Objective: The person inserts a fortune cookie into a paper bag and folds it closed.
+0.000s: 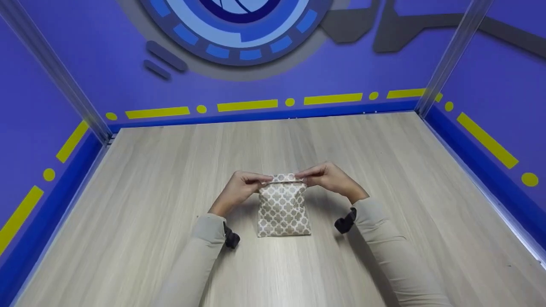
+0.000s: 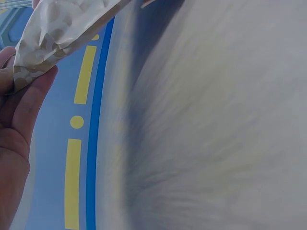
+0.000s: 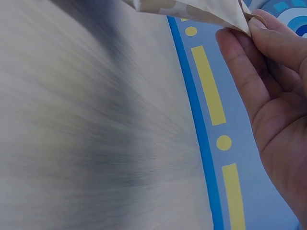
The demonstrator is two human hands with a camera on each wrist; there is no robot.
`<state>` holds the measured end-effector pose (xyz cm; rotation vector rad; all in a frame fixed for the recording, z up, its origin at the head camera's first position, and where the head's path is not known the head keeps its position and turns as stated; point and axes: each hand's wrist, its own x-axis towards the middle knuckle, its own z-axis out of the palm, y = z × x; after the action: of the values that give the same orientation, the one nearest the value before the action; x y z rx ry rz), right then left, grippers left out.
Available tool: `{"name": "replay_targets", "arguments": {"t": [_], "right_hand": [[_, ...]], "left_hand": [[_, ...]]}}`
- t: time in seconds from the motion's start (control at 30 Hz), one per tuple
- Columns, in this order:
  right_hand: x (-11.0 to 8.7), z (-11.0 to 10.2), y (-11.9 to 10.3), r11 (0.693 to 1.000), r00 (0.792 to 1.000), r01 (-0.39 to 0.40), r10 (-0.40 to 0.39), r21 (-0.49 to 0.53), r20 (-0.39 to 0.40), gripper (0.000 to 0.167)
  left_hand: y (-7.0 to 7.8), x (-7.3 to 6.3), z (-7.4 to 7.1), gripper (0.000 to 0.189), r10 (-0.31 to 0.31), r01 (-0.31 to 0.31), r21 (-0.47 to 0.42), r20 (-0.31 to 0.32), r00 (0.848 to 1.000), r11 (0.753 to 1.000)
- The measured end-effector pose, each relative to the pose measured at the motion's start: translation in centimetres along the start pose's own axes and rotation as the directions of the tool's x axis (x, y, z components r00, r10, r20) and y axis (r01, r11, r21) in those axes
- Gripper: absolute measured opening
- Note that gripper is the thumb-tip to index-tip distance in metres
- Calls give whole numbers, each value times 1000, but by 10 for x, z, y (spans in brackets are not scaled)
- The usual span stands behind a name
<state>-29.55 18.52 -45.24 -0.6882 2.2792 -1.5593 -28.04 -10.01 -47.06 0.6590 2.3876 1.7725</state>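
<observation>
A paper bag [image 1: 283, 209] with a tan and white quatrefoil pattern stands at the middle of the table, its top edge folded over in a narrow band. At the left end of that fold, my left hand [image 1: 245, 185] pinches the paper between thumb and fingers. My right hand [image 1: 330, 179] pinches the opposite end the same way. In the left wrist view a corner of the bag [image 2: 53, 43] sits between the left thumb and fingers. The right wrist view has the other corner of the bag [image 3: 206, 10] held in the right hand [image 3: 273, 91]. What the bag contains is hidden.
The wood-grain table [image 1: 170, 170] spreads around the bag. Blue-purple panels with yellow dashes enclose it, with a back wall [image 1: 264, 91] and side walls at left and right. Dark straps [image 1: 345, 221] sit at both wrists.
</observation>
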Motion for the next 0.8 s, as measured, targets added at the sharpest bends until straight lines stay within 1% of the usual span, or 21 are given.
{"name": "replay_targets", "arguments": {"t": [0.17,0.23,0.4,0.57,0.63,0.73,0.8], "right_hand": [[-1,0,-2,998,998,-61,61,-24,-7,28],[0,0,-2,997,997,-71,71,-26,-6,28],[-1,-1,-2,997,997,-76,76,-21,-3,29],[-3,-1,-2,995,996,-86,86,-59,2,32],[-3,-1,-1,993,996,-89,90,-76,4,35],[-3,-1,-1,993,996,-91,91,-71,-3,37],[-3,0,-1,994,996,-93,92,-60,-17,36]], "left_hand": [[0,-1,-1,22,-19,20,-7,23,1000,1000],[0,-1,-2,22,-22,22,-7,32,999,1000],[0,-1,-3,22,-28,28,11,40,999,1000],[-2,-1,-3,22,-35,33,50,44,998,998],[-2,-2,-3,23,-40,37,54,48,998,998],[-3,-3,-3,25,-52,50,45,44,998,998],[5,-6,-3,26,-59,57,40,39,997,998]]}}
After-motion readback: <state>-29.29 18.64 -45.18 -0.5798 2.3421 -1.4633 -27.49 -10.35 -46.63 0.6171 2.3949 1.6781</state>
